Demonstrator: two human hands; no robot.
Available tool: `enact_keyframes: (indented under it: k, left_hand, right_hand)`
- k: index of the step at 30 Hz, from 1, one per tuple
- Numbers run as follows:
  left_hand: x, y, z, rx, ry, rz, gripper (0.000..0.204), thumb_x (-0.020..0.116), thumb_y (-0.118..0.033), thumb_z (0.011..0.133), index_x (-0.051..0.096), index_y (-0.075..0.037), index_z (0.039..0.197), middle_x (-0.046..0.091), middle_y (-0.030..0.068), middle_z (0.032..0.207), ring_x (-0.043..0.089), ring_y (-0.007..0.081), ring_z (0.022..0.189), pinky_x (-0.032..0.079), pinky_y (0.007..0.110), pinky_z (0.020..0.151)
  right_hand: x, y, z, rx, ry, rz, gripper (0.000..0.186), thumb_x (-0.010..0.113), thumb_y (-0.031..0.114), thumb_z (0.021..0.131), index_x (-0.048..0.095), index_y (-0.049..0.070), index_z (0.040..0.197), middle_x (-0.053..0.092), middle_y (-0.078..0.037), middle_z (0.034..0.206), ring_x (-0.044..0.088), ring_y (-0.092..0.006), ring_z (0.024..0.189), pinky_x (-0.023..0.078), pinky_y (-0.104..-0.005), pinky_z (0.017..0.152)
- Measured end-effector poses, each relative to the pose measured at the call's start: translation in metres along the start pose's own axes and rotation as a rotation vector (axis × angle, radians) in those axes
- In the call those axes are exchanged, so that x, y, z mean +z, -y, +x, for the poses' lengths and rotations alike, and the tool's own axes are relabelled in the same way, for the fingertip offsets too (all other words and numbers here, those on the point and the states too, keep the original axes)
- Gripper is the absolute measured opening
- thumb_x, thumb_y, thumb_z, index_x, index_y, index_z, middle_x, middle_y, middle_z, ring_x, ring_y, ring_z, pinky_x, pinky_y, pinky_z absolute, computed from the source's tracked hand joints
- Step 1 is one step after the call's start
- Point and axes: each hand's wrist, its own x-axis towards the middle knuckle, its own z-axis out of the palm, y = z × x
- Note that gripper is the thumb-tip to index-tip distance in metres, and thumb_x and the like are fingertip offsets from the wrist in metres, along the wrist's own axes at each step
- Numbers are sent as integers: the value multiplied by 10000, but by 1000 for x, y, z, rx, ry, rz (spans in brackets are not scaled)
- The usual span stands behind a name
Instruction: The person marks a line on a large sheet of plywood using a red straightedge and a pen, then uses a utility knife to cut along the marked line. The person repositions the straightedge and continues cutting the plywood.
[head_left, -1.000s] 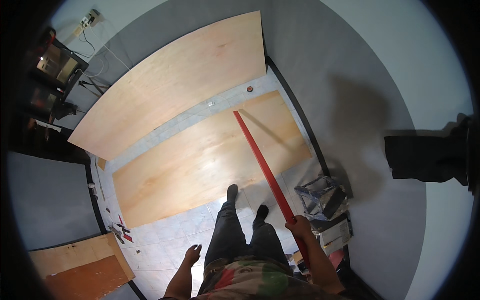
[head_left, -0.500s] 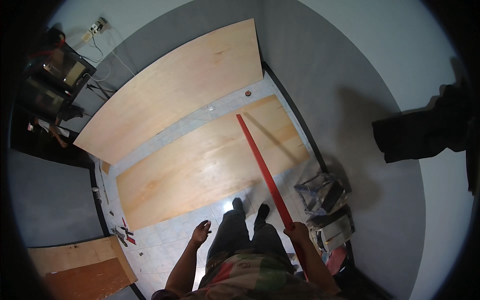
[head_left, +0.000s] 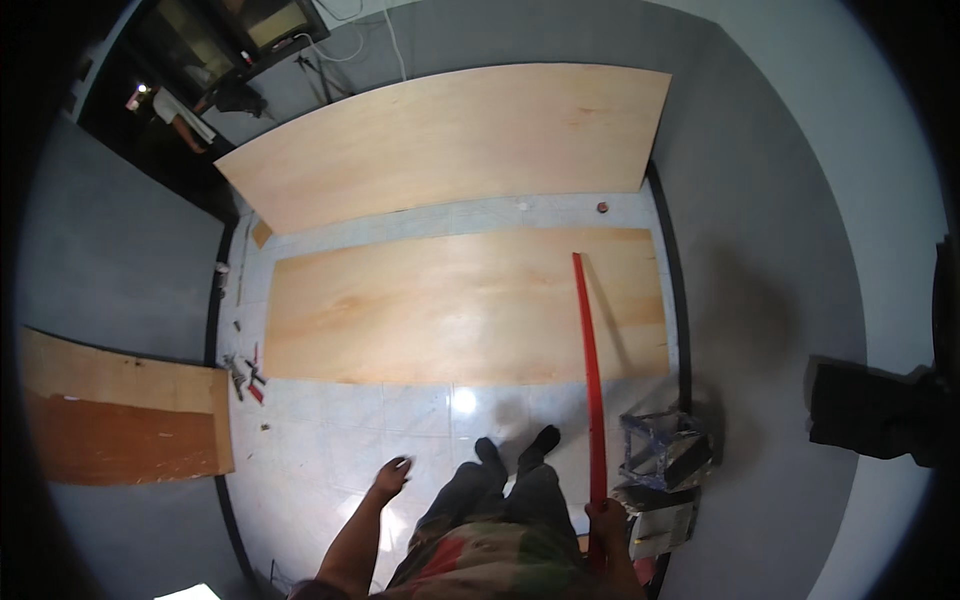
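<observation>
My right hand [head_left: 606, 520] is wrapped round the lower part of a long, straight red bar [head_left: 590, 380]. The bar reaches away from me, its far end over the plywood sheet [head_left: 430, 305] lying on the floor, and casts a thin shadow there. Whether that end touches the sheet I cannot tell. My left hand [head_left: 393, 477] hangs to the left of my legs, its fingers loosely bent and apart, with nothing seen in it. A second plywood sheet [head_left: 470, 135] leans along the far grey wall.
Hand tools [head_left: 247, 378] lie on the tiles left of the floor sheet. A plastic-wrapped frame [head_left: 655, 450] stands by the right wall. Beyond the far sheet is a small red-brown roll [head_left: 602, 208]. Brown boards [head_left: 130, 430] lean at the left. Another person's arm [head_left: 185, 125] shows at the dark doorway.
My view has turned left, so the sheets now lie more level across it. The red bar now points more straight ahead, still in my right hand. My left hand stays low.
</observation>
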Motion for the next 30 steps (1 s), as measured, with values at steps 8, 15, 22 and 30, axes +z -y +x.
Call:
enact_keyframes:
  k: [8, 15, 22, 30]
  left_hand:
    - [-85, 206, -33, -307, 33, 210, 609, 675, -650, 1028, 627, -111, 1306, 693, 81, 1122, 776, 300, 893, 581, 434, 677]
    - [30, 239, 19, -345, 54, -256, 475, 550, -199, 1105, 554, -137, 1576, 711, 38, 1284, 721, 177, 1003, 575, 289, 734]
    - [201, 124, 88, -7, 241, 711, 802, 742, -408, 1002, 401, -121, 1668, 515, 229, 1575, 537, 428, 1381, 471, 524, 1113]
    - [222, 87, 102, -17, 349, 880, 1018, 825, -536, 927, 314, -137, 1712, 381, 302, 1690, 394, 525, 1530, 368, 601, 1259]
  right_hand:
    - [82, 48, 154, -151, -80, -162, 457, 774, 494, 816, 769, 50, 925, 786, -194, 889, 771, -423, 903, 599, -540, 842]
    - [216, 24, 349, -189, -158, -142, 406, 784, 465, 841, 706, 68, 869, 765, -181, 801, 771, -416, 810, 611, -534, 771]
    - [340, -49, 464, -238, -217, -36, 349, 786, 415, 864, 685, 83, 892, 744, -149, 723, 766, -397, 722, 614, -529, 706]
    - [404, -136, 546, -296, -285, -27, 338, 772, 402, 877, 635, 93, 889, 720, -130, 689, 751, -390, 675, 606, -527, 652]
